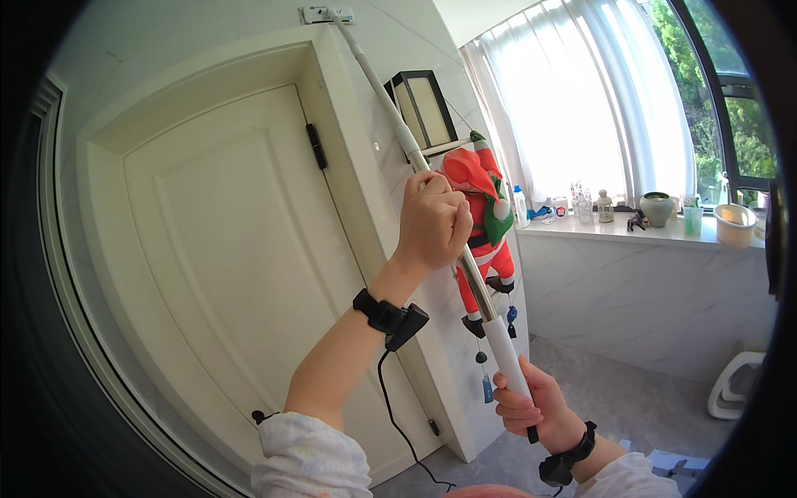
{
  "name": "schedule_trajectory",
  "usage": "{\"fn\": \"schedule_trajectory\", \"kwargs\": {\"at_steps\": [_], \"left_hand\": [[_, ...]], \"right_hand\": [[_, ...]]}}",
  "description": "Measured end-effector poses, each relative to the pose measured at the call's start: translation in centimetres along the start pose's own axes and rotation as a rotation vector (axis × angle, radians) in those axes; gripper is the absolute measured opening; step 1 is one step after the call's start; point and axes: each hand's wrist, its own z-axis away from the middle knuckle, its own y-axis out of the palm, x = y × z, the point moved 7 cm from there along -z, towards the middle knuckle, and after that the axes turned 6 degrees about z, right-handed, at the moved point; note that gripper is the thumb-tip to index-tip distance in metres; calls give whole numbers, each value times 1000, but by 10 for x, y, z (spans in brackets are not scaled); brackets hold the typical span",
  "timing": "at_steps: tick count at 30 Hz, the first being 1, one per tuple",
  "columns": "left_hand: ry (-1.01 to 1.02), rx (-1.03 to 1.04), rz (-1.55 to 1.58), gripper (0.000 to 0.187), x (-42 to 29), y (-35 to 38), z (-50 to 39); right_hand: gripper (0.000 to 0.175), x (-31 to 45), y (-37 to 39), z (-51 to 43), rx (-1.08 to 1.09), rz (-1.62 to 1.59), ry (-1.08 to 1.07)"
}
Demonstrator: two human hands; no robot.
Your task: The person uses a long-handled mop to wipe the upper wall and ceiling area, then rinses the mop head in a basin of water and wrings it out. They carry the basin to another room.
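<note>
A long telescopic pole [378, 84] slants up from the lower right to a flat mop head [328, 15], which lies against the marble-patterned wall above the door frame. Partway up, my left hand [434, 221] is wrapped around the metal section of the pole. Lower down, my right hand [532, 398] grips its white handle [507, 355] near the bottom end. Both wrists wear black straps with small devices. Just behind the pole hangs a Santa Claus figure [482, 205] in red with a green sack, partly hidden by my left hand.
A cream panelled door [243, 249] fills the left side. A black-framed wall lamp [426, 109] sticks out close beside the pole. Bottles, jars and pots line the windowsill [585, 231] at right, below a white curtain [560, 118]. A white plastic stool [738, 386] is on the floor.
</note>
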Motion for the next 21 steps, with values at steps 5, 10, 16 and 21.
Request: {"fn": "schedule_trajectory", "kwargs": {"at_steps": [5,10,16,21], "left_hand": [[24,21,22,39,0,0,-2],[28,87,-13,37,36,16,-38],[-42,188,-88,50,99,63,-109],[-134,295,-213,54,149,119,-175]], "right_hand": [[50,2,9,-3,89,-25,-10],[49,51,20,-22,33,49,-41],[48,151,43,-45,108,77,-42],[43,246,56,-50,184,75,-42]]}}
